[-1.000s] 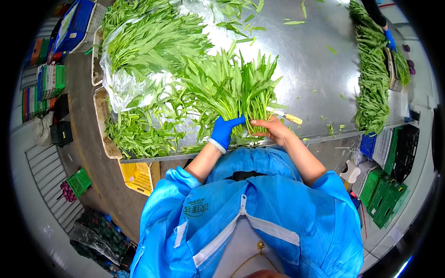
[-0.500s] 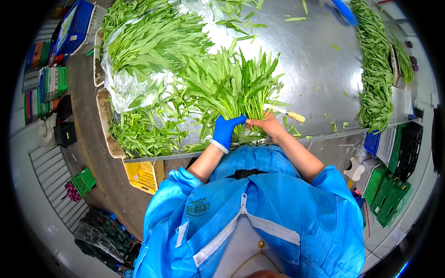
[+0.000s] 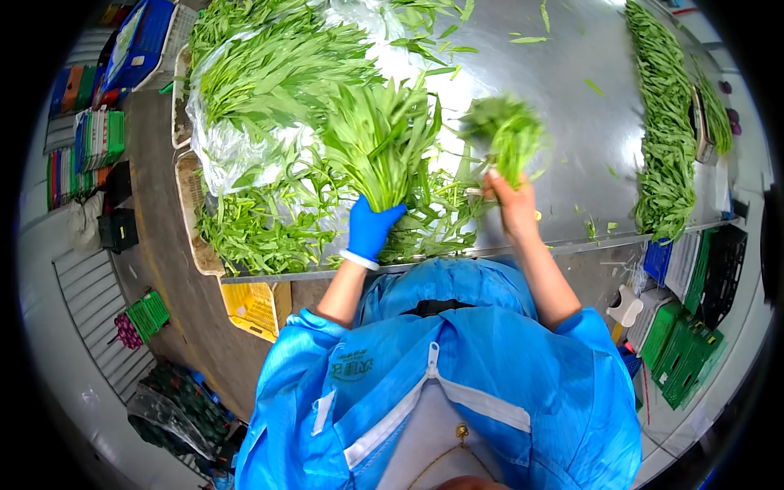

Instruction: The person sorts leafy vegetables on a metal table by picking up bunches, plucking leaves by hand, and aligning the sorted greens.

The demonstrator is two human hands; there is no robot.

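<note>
My left hand (image 3: pixel 374 229), in a blue glove, is closed round the stems of a large bunch of water spinach (image 3: pixel 377 143), leaves pointing away from me. My bare right hand (image 3: pixel 513 204) grips a smaller bunch of water spinach (image 3: pixel 516 139), held apart to the right and smeared by motion. Under the right hand, a knife with a yellowish handle (image 3: pixel 538 216) is mostly hidden. Loose leaves and stems (image 3: pixel 437 216) lie on the metal table (image 3: pixel 576 139) between my hands.
A big heap of greens (image 3: pixel 286 73) on plastic film (image 3: pixel 237 155) covers the table's left side. A long row of greens (image 3: pixel 665 122) lines the right. A yellow crate (image 3: pixel 253 309) stands below the front left edge, and green crates (image 3: pixel 682 355) are at lower right.
My hands have moved apart. The smaller bunch has gone right with my right hand, while my left hand has shifted slightly left with the larger bunch. A blue shape at the far edge is gone.
</note>
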